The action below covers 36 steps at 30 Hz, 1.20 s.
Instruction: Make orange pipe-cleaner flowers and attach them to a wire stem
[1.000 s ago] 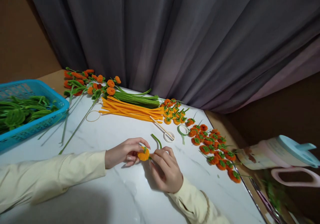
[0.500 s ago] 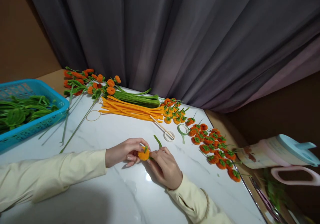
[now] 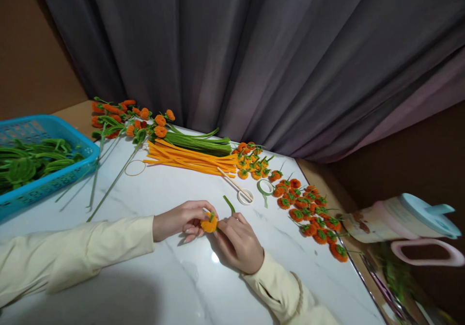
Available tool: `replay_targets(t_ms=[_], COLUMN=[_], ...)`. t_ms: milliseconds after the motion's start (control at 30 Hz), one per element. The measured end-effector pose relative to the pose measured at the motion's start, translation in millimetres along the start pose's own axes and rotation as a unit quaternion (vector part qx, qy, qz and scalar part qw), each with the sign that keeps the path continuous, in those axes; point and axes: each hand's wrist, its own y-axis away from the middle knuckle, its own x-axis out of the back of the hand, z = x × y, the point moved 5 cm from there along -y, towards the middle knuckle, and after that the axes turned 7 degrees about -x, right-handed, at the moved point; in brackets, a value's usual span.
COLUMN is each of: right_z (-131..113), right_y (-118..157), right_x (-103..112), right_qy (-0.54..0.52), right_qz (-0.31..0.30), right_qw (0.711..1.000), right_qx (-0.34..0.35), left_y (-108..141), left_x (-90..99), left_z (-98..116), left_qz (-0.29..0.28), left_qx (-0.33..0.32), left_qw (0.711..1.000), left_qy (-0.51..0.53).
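Between my two hands is a small yellow-orange pipe-cleaner flower (image 3: 209,225) with a bit of green at its top. My left hand (image 3: 187,220) pinches the flower from the left, its fingers bent around that side. My right hand (image 3: 240,242) is closed at the flower's right edge, and a green pipe cleaner (image 3: 229,205) sticks up from between its fingers. How the green strip meets the flower is hidden by the fingers. Both hands are just above the white marbled table (image 3: 174,286).
A blue basket (image 3: 83,162) of green leaves stands left. Behind lie orange flowers (image 3: 160,131), green pipe cleaners (image 3: 199,143) and yellow pipe cleaners (image 3: 192,158). Tape rolls (image 3: 266,187), a wooden stick (image 3: 234,183) and finished-looking flower heads (image 3: 296,214) lie right, near a tumbler (image 3: 392,218).
Both hands keep almost the same pose around the yellow flower. The view has shifted very slightly; nothing else visibly differs.
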Motion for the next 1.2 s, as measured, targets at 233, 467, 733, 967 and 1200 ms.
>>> replay_targets(t_ms=[233, 467, 733, 967, 1200], right_z=[-1, -1, 1, 1, 2], right_y=[-1, 0, 1, 0, 3], right_x=[1, 0, -1, 3, 10], right_qy=[0.007, 0.027, 0.046, 0.036, 0.012], right_qz=[0.002, 0.005, 0.008, 0.035, 0.081], right_qw=[1.000, 1.000, 0.999, 0.999, 0.996], right_qx=[0.006, 0.014, 0.017, -0.003, -0.042], left_y=[0, 1, 2, 0, 0], left_x=[0.5, -1.0, -1.6, -4.1, -3.8], left_z=[0, 0, 2, 4, 5], left_qz=[0.000, -0.003, -0.001, -0.010, 0.001], left_qx=[0.004, -0.001, -0.006, -0.034, -0.039], left_qw=[1.000, 1.000, 1.000, 0.999, 0.999], left_qy=[-0.003, -0.007, -0.008, -0.020, -0.028])
